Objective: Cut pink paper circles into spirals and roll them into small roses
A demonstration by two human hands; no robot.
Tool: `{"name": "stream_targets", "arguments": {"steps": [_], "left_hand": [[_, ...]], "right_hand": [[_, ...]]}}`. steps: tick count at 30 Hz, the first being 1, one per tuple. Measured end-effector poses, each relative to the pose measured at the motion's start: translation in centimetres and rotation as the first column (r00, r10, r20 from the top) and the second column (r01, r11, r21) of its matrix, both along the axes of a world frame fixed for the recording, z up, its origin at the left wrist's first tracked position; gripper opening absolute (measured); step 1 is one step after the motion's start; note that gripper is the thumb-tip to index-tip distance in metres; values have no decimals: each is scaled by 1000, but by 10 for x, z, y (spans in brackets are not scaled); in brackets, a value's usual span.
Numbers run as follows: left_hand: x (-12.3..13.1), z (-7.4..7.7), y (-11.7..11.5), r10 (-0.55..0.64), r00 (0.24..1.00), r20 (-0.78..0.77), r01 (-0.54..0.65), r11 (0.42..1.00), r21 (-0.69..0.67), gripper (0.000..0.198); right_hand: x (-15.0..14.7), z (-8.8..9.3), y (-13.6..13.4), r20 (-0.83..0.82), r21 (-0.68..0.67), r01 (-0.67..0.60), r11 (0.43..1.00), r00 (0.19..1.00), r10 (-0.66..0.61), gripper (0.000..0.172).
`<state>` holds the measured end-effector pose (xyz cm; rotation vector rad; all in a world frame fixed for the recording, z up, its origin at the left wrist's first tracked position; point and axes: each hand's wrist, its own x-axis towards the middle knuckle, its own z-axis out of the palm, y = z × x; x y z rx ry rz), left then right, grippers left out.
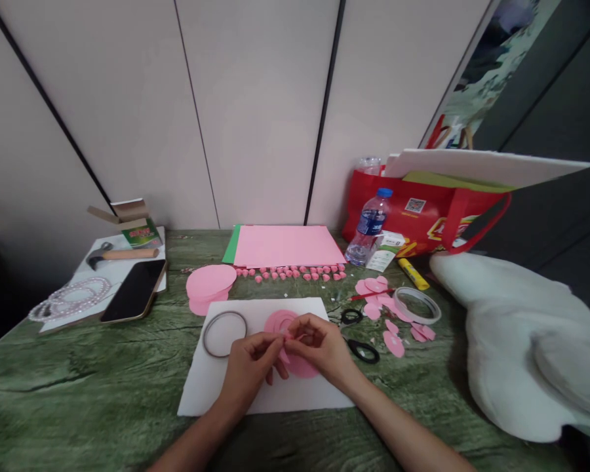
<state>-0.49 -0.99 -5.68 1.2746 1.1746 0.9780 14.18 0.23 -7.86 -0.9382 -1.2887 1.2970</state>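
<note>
My left hand (256, 359) and my right hand (319, 344) meet over a white board (211, 393). Both pinch a pink paper strip (285, 356) between thumb and fingertips; part of it hides behind the fingers. Beneath them lies a pink paper circle (305, 368) with a curved cut in it. A thin ring (205, 341) rests on the board, left of my left hand. Black-handled scissors (364, 352) lie to the right, partly on the board's edge. Behind the board, several small rolled pink paper roses (288, 272) stand in rows.
Pink paper sheets (290, 246) lie at the back, and stacked pink circles (210, 282) at left. Rightward are paper scraps (393, 342), a tape roll (435, 308), a glue stick (413, 274), a water bottle (371, 226) and a red bag (398, 196). A phone (135, 292) and hammer (128, 254) sit left.
</note>
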Motion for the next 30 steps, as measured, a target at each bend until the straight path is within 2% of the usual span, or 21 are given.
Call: {"name": "stream_targets", "arguments": {"steps": [9, 17, 22, 25, 30], "left_hand": [[1, 3, -3, -48, 998, -45, 50, 998, 45, 29], [-1, 0, 0, -53, 998, 23, 54, 998, -41, 26], [-3, 0, 4, 37, 992, 118, -32, 999, -42, 26], [-5, 2, 6, 105, 982, 157, -102, 994, -30, 27], [-4, 2, 5, 114, 984, 138, -114, 993, -9, 28]], "right_hand": [[0, 2, -1, 25, -19, -23, 1000, 999, 24, 30], [0, -3, -1, 49, -18, -80, 997, 996, 80, 33], [-3, -5, -1, -5, -19, -122, 992, 993, 122, 39], [-6, -5, -3, -69, -41, -154, 987, 986, 151, 35], [-8, -7, -3, -182, -100, -204, 974, 966, 183, 33]]}}
